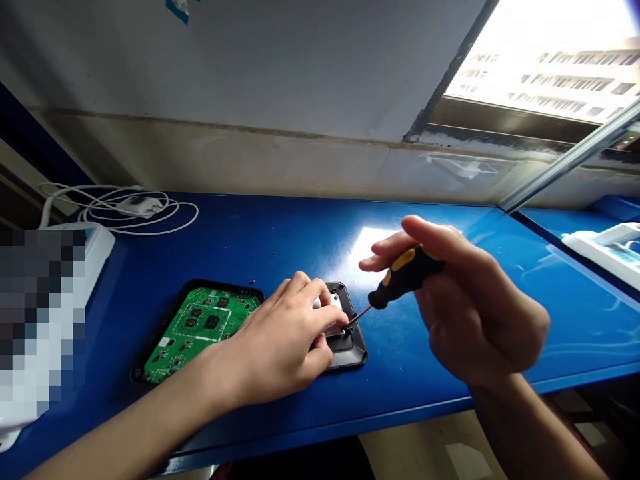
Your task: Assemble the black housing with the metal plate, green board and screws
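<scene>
My right hand (480, 307) grips a black-and-yellow screwdriver (407, 273), with some fingers stretched along and above its handle. The screwdriver's shaft slants down to the left, its tip at the black plastic cover (357, 347) beside my left fingertips. My left hand (295, 333) is bent over that cover, fingers and thumb closed on it and hiding much of it. A light metal plate (338, 303) shows inside the cover near my fingers. Left of it, partly under my left wrist, lies a green circuit board (200, 327) in a black tray-like housing (173, 300).
Two tiny dark pieces, perhaps screws, lie behind the housing: one small piece (251, 281) and another (274, 254). A white cable (185, 207) coils around a white adapter (143, 206) at the back left. A white device, partly blurred out, stands at the left. The blue table (300, 427) meets a wall behind.
</scene>
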The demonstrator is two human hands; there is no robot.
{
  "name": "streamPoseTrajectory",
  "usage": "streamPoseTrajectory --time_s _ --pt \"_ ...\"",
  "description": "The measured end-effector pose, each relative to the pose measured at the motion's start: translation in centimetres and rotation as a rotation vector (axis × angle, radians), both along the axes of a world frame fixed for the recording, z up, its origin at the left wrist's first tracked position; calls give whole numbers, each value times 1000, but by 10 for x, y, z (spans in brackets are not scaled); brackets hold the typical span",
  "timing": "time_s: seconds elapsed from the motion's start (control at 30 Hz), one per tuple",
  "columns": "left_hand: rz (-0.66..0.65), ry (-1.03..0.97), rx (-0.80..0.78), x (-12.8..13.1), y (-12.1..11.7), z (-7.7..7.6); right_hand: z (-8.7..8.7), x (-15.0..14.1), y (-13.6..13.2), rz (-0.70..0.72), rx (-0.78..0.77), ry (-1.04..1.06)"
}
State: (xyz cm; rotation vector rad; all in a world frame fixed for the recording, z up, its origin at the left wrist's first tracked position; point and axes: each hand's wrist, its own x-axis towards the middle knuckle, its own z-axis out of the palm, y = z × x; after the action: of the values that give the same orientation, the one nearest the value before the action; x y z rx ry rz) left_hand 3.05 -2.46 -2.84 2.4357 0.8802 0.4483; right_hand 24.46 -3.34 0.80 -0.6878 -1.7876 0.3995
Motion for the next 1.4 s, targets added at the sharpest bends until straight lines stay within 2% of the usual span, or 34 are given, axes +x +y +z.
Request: streamPoseTrajectory --time_s 0.13,0.27,0.37,0.43,0.53,0.77,0.97,1.2,1.4 --pt "30 -64 13 0 0 1 0 6 5 -23 95 -21" --pt "211 -173 126 0 3 4 -2 9 11 -25 201 -9" --pt "360 -157 224 0 7 6 -2 5 8 14 165 29" --pt "398 -137 253 -1 9 6 -1 2 4 30 99 34" --pt "401 -122 264 -2 10 5 2 3 4 32 67 37" --pt "381 -52 240 -2 11 0 -2 5 12 -15 179 114" --pt "355 1 287 -5 12 -5 -3 5 2 55 1 63" --pt "345 23 298 -7 13 -8 -2 12 13 12 191 8" --pt "350 55 317 -9 17 -7 -4 7 7 58 125 -61"
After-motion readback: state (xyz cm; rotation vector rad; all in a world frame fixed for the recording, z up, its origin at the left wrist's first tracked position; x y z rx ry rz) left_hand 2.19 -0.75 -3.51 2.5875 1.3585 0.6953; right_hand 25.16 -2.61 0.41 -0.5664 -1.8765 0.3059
